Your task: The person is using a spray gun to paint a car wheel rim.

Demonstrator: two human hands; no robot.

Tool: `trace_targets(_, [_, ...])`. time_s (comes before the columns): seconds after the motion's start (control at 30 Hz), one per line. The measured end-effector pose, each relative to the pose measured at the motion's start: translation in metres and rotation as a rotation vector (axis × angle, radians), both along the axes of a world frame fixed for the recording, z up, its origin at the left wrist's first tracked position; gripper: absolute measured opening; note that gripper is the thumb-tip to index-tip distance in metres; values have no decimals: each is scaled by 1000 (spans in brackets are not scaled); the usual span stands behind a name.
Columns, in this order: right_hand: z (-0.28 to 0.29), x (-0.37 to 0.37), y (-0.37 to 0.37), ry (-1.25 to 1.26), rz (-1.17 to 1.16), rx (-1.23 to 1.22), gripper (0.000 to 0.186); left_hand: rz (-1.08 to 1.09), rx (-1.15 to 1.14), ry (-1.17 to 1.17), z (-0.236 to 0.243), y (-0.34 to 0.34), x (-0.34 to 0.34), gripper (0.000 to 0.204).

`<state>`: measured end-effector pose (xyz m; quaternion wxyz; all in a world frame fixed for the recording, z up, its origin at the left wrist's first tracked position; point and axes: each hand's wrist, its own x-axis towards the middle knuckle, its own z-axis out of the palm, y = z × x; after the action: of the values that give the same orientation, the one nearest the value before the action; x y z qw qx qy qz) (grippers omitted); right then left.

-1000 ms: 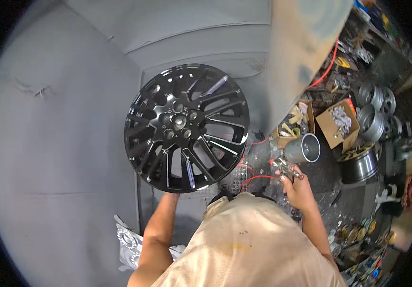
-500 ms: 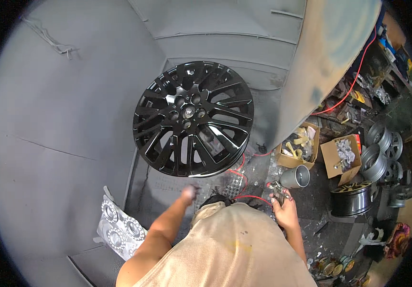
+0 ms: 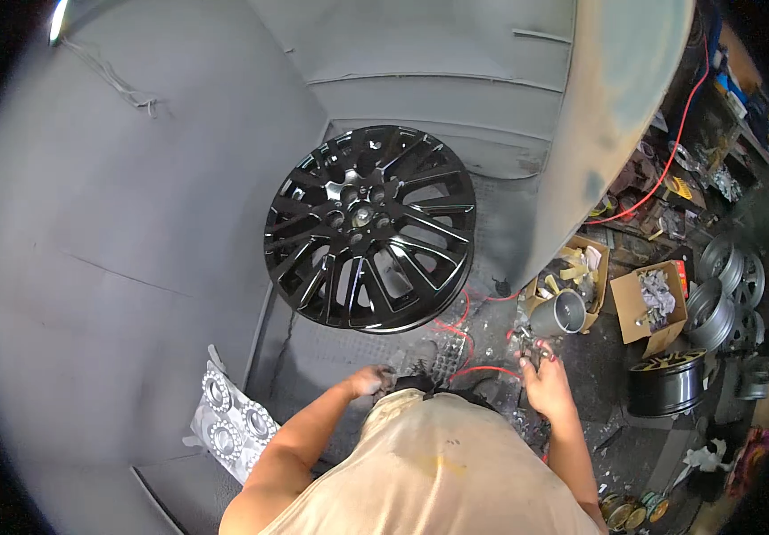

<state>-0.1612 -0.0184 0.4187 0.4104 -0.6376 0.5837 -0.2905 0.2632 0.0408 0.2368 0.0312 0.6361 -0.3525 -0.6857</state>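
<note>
A glossy black multi-spoke wheel rim [image 3: 368, 267] lies face up above the booth floor, its support hidden. My left hand [image 3: 368, 380] is below the rim, near my waist, with fingers curled and dark at the tips; I cannot make out what, if anything, they hold. To the right, my right hand [image 3: 542, 379] grips a metal spray gun [image 3: 527, 343] with a grey cup [image 3: 556, 312] at its upper end. Red hose [image 3: 491, 369] runs from around the gun across the floor.
Grey booth walls [image 3: 108, 232] enclose the left and back; a pale panel [image 3: 607, 107] divides off cluttered shelving. Right of me are cardboard boxes [image 3: 634, 312], several loose rims [image 3: 710, 316] and a dark rim [image 3: 665, 388]. A white patterned sheet [image 3: 233, 419] lies at lower left.
My left hand has left the rim and moved toward my waist. My view has shifted, so the rim appears smaller and farther right. The gun stays in my right hand.
</note>
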Motion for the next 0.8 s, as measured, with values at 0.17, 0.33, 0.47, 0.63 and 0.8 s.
trace_targets(0.17, [55, 28, -27, 9, 8, 52, 18, 248, 4, -85, -19, -5, 38, 44])
trace_targets(0.33, [69, 43, -67, 121, -149, -42, 23, 346, 24, -103, -49, -19, 89, 30])
trace_targets(0.47, [94, 52, -91, 237, -216, -87, 31, 555, 51, -16, -59, -37, 131, 23])
trace_targets(0.63, [152, 98, -98, 207, -173, -38, 26, 887, -237, 139, -51, -89, 173, 25])
trace_targets(0.8, [187, 160, -110, 159, 53, -64, 25, 853, -297, 161, -62, -154, 218, 26])
